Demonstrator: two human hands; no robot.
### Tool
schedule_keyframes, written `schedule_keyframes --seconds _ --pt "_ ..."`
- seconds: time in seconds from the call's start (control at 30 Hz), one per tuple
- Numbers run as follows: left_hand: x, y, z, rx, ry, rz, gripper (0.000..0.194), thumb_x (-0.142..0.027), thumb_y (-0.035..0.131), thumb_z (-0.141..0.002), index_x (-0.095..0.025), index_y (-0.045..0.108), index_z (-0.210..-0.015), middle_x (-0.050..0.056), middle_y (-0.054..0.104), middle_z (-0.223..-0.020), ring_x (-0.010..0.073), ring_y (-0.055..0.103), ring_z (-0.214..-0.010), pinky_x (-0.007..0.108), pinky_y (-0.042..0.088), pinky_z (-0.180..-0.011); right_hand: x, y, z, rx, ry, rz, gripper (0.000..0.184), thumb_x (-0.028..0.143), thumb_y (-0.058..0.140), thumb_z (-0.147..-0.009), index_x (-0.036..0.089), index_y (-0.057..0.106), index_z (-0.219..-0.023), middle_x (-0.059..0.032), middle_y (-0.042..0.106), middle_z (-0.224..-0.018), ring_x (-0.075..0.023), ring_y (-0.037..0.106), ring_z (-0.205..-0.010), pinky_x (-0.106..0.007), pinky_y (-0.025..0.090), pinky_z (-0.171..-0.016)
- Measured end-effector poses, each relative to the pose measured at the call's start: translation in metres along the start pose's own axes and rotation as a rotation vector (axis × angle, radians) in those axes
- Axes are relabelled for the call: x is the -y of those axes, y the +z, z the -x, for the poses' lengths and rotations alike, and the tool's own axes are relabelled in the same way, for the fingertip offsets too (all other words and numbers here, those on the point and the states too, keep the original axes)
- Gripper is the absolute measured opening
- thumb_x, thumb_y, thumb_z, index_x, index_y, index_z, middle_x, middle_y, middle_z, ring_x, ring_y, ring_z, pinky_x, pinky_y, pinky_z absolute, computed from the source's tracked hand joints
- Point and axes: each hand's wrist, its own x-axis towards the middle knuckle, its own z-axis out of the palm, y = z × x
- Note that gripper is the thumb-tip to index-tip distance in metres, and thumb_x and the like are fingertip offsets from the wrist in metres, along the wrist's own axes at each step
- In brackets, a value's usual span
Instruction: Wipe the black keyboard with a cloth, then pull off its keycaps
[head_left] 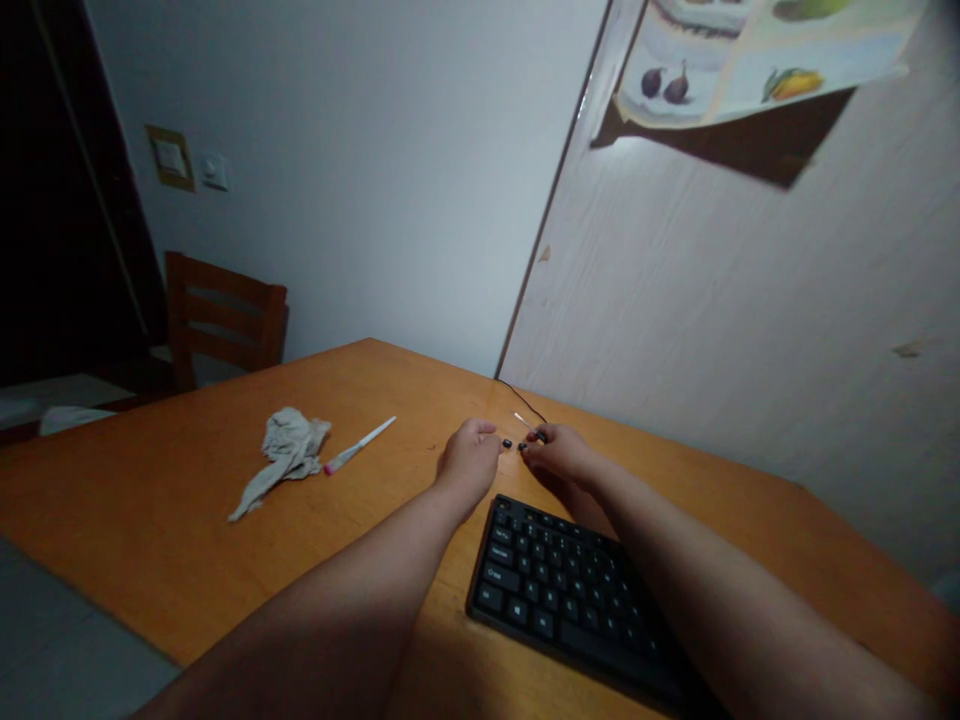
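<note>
Both my hands reach out over an orange wooden table, past the far edge of a black keyboard. My left hand is curled into a loose fist, its fingertips pinched near a small black piece on the table. My right hand is closed in a pinch on a tiny dark item I cannot make out, close to another small black piece. A thin white stick lies just beyond my right hand. A black cable runs from there toward the wall.
A crumpled grey cloth and a white pen-like tool with a pink tip lie on the table's left part. A wooden chair stands beyond the table. A pale wood-grain panel rises at the right with a fruit poster.
</note>
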Motion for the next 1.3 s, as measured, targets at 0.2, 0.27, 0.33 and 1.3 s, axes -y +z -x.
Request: schedule_keyframes --seconds 0.2,0.27,0.33,1.3 --pt "0.001 0.000 0.001 0.007 0.001 0.018 0.031 -0.030 0.056 -0.084 -0.022 0.062 -0.113 0.006 0.073 -0.095 0.0194 0.066 -0.083 0.030 0.048 -0.076 0.006 0.004 -0.001 0.027 -0.023 0.035 0.011 0.022 0.068 -0.070 0.018 0.071 -0.079 -0.0022 0.070 -0.070 -0.0143 0.061 -0.064 -0.022 0.040 -0.055" --pt "0.002 0.001 0.000 0.004 0.008 0.009 0.030 -0.031 0.056 -0.084 -0.022 0.062 -0.113 0.006 0.073 -0.097 0.0197 0.066 -0.085 0.031 0.048 -0.077 0.009 0.004 0.000 0.028 -0.024 0.047 0.010 0.022 0.068 -0.070 0.018 0.072 -0.078 -0.0022 0.070 -0.069 -0.0145 0.061 -0.063 -0.022 0.039 -0.054" --pt "0.003 0.001 0.000 0.001 0.015 0.004 0.030 -0.032 0.056 -0.085 -0.023 0.062 -0.112 0.006 0.072 -0.099 0.0197 0.066 -0.087 0.031 0.048 -0.078 0.011 0.004 0.002 0.030 -0.023 0.055 0.010 0.022 0.067 -0.070 0.018 0.072 -0.078 -0.0020 0.070 -0.068 -0.0144 0.061 -0.062 -0.022 0.039 -0.054" --pt "-0.008 -0.001 0.002 0.056 0.079 0.048 0.022 -0.026 0.057 -0.080 -0.018 0.064 -0.099 0.006 0.071 -0.090 0.0182 0.065 -0.080 0.027 0.047 -0.070 0.033 -0.075 0.088 -0.093 0.001 -0.381 0.043 0.046 0.042 -0.091 0.015 0.069 -0.081 -0.0076 0.063 -0.073 -0.0149 0.053 -0.061 -0.025 0.039 -0.051"
